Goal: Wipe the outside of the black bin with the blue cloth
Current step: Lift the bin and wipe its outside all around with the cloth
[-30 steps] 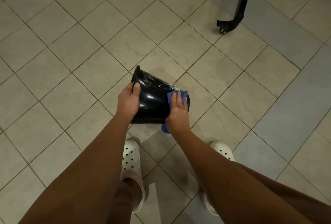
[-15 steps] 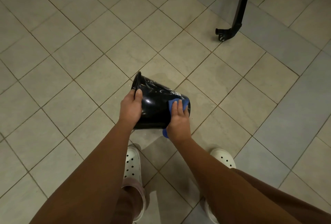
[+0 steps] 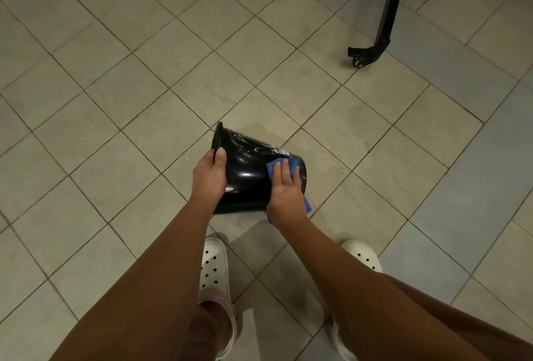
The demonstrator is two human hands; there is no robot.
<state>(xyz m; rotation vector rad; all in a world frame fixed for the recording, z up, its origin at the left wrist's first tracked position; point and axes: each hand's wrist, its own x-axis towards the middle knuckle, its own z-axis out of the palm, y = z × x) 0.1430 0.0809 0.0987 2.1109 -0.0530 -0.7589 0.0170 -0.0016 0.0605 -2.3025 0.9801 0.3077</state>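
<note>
Two hands work over a floor [image 3: 121, 78] of pale square tiles, laid so their dark grout lines run diagonally across the view. Toward the far right the tiles look cooler and greyer than the warm beige ones at the middle and left. A black metal leg [image 3: 388, 9] slants down from the far right corner and ends in a small caster [image 3: 357, 59] resting on a grey tile.

Near the middle of the floor the black bin [image 3: 248, 176] is tipped onto its side, open rim toward the left, base toward the right; its glossy wall catches highlights and shows whitish smears along the upper side. The left hand [image 3: 209, 177] is clasped on the bin at the rim, thumb on the outside wall. The right hand [image 3: 285, 192] lies flat with fingers extended, pressing the blue cloth [image 3: 271, 167] against the bin's outer wall close to the base; a corner of the cloth hangs out below the wrist.

Below the bin, two white perforated clogs [image 3: 215, 268] stand on the tiles, one under each forearm.
</note>
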